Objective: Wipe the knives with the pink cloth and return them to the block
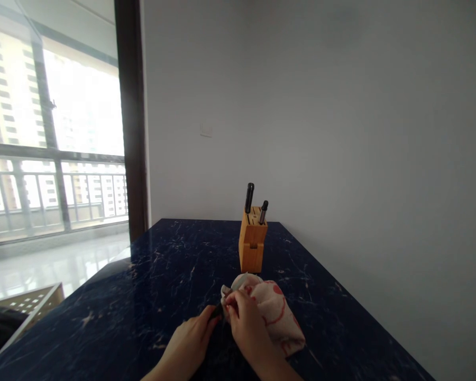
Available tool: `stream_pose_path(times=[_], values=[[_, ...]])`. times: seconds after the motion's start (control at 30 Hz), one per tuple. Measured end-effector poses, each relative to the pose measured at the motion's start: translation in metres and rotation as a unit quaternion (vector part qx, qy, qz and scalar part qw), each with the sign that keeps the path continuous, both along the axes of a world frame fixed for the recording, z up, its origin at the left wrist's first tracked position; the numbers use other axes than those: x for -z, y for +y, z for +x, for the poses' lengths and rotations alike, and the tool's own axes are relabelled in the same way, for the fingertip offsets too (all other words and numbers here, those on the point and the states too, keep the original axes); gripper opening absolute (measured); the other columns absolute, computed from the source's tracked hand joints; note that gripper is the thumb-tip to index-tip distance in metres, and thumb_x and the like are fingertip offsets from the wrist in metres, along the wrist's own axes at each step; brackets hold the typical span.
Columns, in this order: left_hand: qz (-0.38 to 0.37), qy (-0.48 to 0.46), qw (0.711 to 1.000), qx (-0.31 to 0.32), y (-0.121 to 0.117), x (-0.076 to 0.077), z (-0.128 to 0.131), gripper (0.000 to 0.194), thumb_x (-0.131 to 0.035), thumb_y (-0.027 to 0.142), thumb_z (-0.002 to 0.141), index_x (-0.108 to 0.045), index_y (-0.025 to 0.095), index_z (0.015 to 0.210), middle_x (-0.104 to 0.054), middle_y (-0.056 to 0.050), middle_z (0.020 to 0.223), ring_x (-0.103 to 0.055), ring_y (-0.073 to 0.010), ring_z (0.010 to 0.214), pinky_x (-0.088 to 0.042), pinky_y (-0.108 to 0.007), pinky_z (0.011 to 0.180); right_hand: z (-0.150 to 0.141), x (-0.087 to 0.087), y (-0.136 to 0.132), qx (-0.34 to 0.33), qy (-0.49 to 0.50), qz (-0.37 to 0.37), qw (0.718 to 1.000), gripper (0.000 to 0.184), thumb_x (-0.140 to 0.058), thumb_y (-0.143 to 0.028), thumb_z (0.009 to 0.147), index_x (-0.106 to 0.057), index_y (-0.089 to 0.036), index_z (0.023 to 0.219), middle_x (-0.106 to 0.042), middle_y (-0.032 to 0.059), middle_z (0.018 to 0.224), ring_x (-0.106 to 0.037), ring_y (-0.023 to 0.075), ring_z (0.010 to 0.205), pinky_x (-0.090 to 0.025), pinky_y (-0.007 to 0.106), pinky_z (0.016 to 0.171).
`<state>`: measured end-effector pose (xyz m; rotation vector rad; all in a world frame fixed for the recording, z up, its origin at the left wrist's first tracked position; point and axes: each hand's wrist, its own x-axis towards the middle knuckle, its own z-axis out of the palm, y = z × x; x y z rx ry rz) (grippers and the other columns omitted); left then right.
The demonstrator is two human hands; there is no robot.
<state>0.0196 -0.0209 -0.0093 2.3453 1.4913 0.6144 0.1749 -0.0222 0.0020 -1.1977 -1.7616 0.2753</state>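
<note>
My left hand (190,337) is closed around the black handle (216,311) of what looks like a knife, its blade mostly hidden by cloth and fingers. Just to the right, my right hand (246,323) pinches a white cloth with a red pattern (280,312) over the blade near the handle. The rest of the cloth drapes out to the right of my right hand, its lower corner on the table. Behind the cloth a wooden knife block (252,248) stands upright, with two black-handled tools (249,198) in its slots.
The dark blue marbled table (174,264) stretches away toward a pale wall (341,159), which runs along its right side. At the left are a large window (75,116) and a light chair with a perforated panel (35,301) beside the table edge.
</note>
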Motion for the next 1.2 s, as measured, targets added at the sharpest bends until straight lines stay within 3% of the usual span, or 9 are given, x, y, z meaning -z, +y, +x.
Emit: stream_pose_path(times=[0.13,0.63,0.87,1.2], values=[[-0.001,-0.004,1.0,0.0,0.0003,-0.0008,0.0006,0.032,-0.028,0.03,0.09,-0.052,0.021,0.11,-0.069,-0.005,0.099,-0.062,-0.0191,0.095,-0.044,-0.027,0.082,-0.0008,-0.002,-0.0014,0.006,-0.002,0.027,1.0,0.017,-0.041,-0.008,0.078,-0.054,-0.019,0.083,-0.061,0.0045,0.086,-0.056,0.0166,0.081,-0.042,0.03,0.076],[-0.003,-0.004,1.0,0.001,-0.0016,-0.0026,-0.0002,0.032,-0.028,0.03,0.09,-0.053,0.022,0.108,-0.068,-0.005,0.102,-0.063,-0.0192,0.093,-0.045,-0.027,0.078,-0.001,-0.0082,-0.0056,0.004,-0.039,-0.011,0.999,0.019,-0.04,-0.005,0.077,-0.053,-0.018,0.08,-0.061,0.0057,0.086,-0.055,0.0181,0.083,-0.04,0.032,0.078],[-0.012,0.011,1.0,0.008,-0.0008,-0.0027,0.0008,0.032,-0.029,0.029,0.09,-0.053,0.021,0.109,-0.068,-0.006,0.1,-0.062,-0.0203,0.095,-0.045,-0.028,0.081,-0.0015,-0.0049,-0.0045,0.012,-0.018,0.028,0.999,0.018,-0.041,-0.007,0.078,-0.054,-0.019,0.083,-0.06,0.0034,0.084,-0.055,0.0159,0.08,-0.041,0.028,0.075],[-0.011,-0.007,1.0,0.011,0.0006,-0.0014,-0.0014,0.031,-0.03,0.031,0.09,-0.052,0.022,0.11,-0.068,-0.005,0.1,-0.063,-0.0183,0.094,-0.045,-0.025,0.079,-0.0011,-0.0037,-0.0051,0.013,-0.025,0.022,0.999,0.016,-0.042,-0.008,0.079,-0.054,-0.019,0.081,-0.061,0.0041,0.085,-0.055,0.017,0.082,-0.041,0.03,0.077]])
